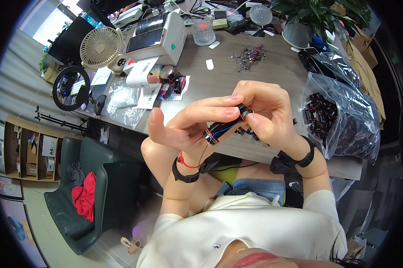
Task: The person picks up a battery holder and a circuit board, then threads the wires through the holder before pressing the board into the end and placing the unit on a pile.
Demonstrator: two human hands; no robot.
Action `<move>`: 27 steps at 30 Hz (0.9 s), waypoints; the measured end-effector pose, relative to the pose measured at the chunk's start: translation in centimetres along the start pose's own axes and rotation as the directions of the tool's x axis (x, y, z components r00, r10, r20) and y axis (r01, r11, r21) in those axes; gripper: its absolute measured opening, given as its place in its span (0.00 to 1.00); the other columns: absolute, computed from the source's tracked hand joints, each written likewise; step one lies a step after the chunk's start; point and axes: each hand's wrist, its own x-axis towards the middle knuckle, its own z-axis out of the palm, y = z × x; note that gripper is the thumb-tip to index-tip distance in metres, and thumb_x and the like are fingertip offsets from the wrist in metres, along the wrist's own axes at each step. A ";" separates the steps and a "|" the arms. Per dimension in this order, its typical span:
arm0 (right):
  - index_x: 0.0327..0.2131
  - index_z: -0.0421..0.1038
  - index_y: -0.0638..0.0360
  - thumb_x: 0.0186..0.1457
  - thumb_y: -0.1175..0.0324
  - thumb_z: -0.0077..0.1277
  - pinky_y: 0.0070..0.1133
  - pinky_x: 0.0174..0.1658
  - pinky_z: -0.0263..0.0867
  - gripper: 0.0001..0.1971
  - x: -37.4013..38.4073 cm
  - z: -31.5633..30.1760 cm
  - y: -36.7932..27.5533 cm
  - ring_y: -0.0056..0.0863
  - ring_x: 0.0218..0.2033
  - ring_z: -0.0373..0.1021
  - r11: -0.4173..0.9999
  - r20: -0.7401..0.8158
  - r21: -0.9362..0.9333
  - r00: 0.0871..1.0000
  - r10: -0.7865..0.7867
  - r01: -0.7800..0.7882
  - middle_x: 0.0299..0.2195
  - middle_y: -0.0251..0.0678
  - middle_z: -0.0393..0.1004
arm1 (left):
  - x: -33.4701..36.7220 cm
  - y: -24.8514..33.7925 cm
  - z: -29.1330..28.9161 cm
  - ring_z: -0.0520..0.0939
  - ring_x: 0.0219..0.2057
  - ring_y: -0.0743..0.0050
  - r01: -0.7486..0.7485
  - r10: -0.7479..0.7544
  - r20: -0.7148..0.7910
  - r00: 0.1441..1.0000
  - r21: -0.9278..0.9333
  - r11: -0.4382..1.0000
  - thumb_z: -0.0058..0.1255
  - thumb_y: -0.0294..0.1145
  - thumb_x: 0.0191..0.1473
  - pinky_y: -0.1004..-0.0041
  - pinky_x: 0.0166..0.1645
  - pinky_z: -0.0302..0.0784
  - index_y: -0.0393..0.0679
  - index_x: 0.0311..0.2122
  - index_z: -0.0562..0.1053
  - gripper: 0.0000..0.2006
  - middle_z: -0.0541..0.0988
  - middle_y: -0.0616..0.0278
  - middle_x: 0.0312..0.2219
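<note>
Between both hands, above the table's front edge, is a small black cylindrical part [219, 128] with red bands and a blue wire along its side. It tilts, with its upper end toward the right. My left hand [188, 123] holds it along the fingers, with the thumb standing apart at the left. The thumb and curled fingers of my right hand [268, 111] pinch its upper end, so that end is partly hidden. A thin dark wire hangs from its lower end. Several similar black pieces [250, 132] lie on the table behind and below my hands.
A clear plastic bag [340, 120] of black-and-red parts lies on the right. A tangle of small wired pieces [250, 58] is farther back. More parts [172, 85] lie on the left, near a fan [101, 47] and a white box machine [161, 40]. A potted plant [297, 35] stands back right.
</note>
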 end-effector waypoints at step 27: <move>0.26 0.64 0.67 0.42 0.76 0.45 0.12 0.22 0.50 0.05 -0.1 -0.3 0.2 0.10 0.20 0.56 0.999 0.013 0.025 0.999 0.041 -0.041 0.21 0.28 0.62 | -0.1 0.0 0.2 0.82 0.32 0.57 0.045 -0.045 -0.037 0.998 -0.002 0.999 0.62 0.19 0.40 0.63 0.38 0.81 0.51 0.61 0.33 0.54 0.78 0.53 0.30</move>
